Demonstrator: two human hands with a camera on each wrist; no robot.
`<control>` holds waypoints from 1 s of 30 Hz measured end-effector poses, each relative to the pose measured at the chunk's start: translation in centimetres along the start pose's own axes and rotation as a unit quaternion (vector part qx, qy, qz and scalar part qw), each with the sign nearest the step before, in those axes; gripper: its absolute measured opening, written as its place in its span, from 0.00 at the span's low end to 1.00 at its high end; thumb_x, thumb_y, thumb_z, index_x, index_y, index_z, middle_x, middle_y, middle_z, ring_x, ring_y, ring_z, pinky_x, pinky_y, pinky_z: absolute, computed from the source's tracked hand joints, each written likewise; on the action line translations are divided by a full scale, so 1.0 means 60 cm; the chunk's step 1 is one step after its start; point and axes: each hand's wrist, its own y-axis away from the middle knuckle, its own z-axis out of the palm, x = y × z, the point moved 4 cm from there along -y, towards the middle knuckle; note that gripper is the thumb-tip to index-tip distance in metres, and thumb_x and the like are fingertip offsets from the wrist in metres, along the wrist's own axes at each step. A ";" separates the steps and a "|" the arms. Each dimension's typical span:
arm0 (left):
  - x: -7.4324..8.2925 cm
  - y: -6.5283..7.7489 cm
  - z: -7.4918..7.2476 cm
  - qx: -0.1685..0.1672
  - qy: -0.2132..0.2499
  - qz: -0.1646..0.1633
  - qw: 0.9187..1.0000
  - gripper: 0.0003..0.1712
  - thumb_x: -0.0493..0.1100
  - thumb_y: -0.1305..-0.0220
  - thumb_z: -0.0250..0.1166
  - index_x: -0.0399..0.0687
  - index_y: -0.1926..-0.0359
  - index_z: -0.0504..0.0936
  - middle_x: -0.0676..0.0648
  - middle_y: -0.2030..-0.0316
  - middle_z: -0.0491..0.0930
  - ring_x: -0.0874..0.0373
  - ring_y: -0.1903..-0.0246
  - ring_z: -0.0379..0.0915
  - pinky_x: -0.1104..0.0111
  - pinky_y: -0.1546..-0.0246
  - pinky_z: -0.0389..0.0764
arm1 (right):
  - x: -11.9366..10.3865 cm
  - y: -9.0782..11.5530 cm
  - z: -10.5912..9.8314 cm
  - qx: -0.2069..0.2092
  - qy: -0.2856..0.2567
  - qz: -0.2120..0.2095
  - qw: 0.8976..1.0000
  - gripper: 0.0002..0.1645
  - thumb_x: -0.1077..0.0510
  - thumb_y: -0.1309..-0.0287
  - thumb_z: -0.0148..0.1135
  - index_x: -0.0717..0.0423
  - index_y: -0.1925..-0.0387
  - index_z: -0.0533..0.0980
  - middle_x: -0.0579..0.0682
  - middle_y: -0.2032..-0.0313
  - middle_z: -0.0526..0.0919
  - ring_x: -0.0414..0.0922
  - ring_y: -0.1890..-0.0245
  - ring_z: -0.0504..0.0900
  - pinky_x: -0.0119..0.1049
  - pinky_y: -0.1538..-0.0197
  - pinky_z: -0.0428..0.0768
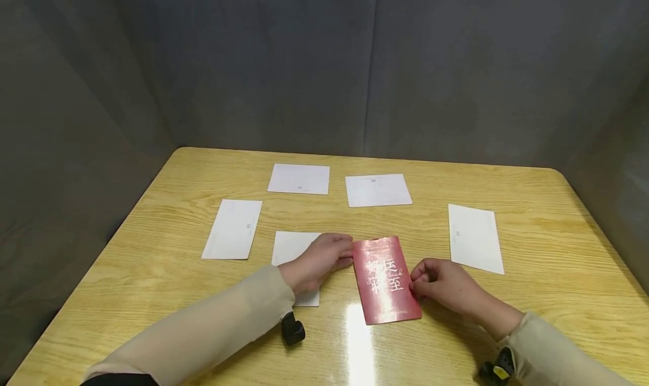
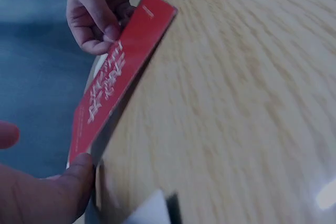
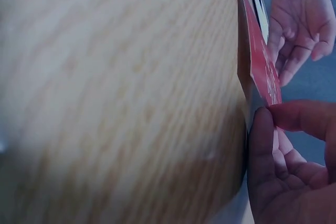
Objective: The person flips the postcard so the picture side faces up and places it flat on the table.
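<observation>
A glossy red card (image 1: 387, 280) printed with white Chinese characters and script lies face up, slightly askew, at the lower centre of the head view, its right edge pinched by the right hand (image 1: 448, 284), its upper-left edge meeting the left hand (image 1: 324, 257).

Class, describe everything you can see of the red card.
The red card is a flat rectangle with a glossy, stiff-paper look. Large white Chinese characters and white script cross its middle; the print near the top and bottom is too small to read. It is tilted, apparently raised slightly over the wooden table. The right hand pinches its right edge; the left hand is at its upper left edge, seemingly touching.
</observation>
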 end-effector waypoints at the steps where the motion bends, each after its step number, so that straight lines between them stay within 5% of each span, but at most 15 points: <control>1: 0.001 0.001 0.002 -0.006 -0.001 0.001 1.000 0.30 0.35 0.32 0.50 0.23 0.33 0.56 0.34 0.32 0.58 0.46 0.40 0.66 0.62 0.40 0.70 | 0.000 0.000 0.000 -0.001 0.004 -0.004 1.000 0.07 0.65 0.46 0.63 0.64 0.66 0.75 0.49 0.75 0.79 0.45 0.73 0.77 0.32 0.70 0.78; 16: 0.009 -0.002 0.020 -0.037 0.035 -0.003 0.999 0.37 0.37 0.35 0.55 0.26 0.31 0.52 0.38 0.28 0.50 0.45 0.31 0.51 0.60 0.35 0.63 | -0.002 0.004 -0.001 -0.027 0.028 -0.008 0.999 0.05 0.65 0.44 0.62 0.63 0.68 0.74 0.49 0.75 0.77 0.44 0.73 0.76 0.32 0.71 0.79; 30: 0.010 -0.002 0.023 -0.033 0.066 -0.013 0.997 0.37 0.38 0.37 0.56 0.30 0.30 0.55 0.37 0.29 0.53 0.45 0.31 0.51 0.59 0.35 0.64 | 0.003 0.007 -0.001 -0.031 0.005 0.025 0.999 0.05 0.65 0.41 0.61 0.63 0.66 0.73 0.50 0.73 0.78 0.45 0.70 0.77 0.35 0.69 0.81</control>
